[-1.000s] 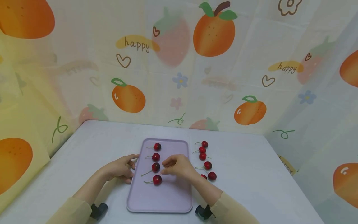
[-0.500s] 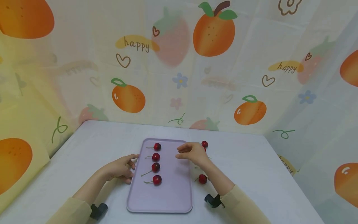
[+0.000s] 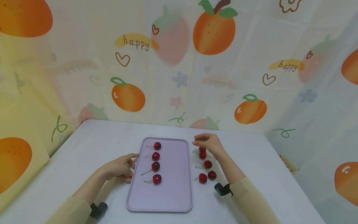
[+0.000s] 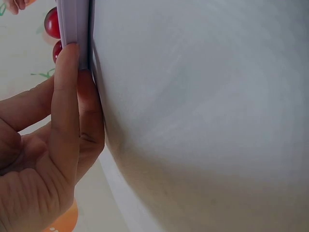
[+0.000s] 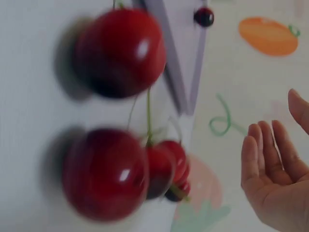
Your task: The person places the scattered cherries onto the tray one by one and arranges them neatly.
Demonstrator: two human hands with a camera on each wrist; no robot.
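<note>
A lilac tray [image 3: 174, 194] lies on the table, bearing a column of several red cherries [image 3: 157, 179] with green stems pointing left. My left hand [image 3: 119, 168] stays at the tray's left side; in the left wrist view its fingertips touch the rim [image 4: 71, 26]. Beyond the tray's right edge, my right hand [image 3: 210, 143] hovers above the far end of a second column of loose cherries [image 3: 207, 164]. Its thumb and fingers [image 5: 277, 162] stand apart in the right wrist view, nothing between them. The farthest loose cherry is hidden behind this hand.
The white table [image 3: 263, 189] extends around the tray. Behind it hangs a fruit-patterned cloth [image 3: 165, 93]. Dark wrist cameras [image 3: 222, 189] sit at both sleeves. Two near cherries [image 5: 106, 174] loom large in the right wrist view.
My right hand has moved from beside the tray's cherries, right and away, to over the far loose cherries. The left hand and the tray's cherries have stayed in place.
</note>
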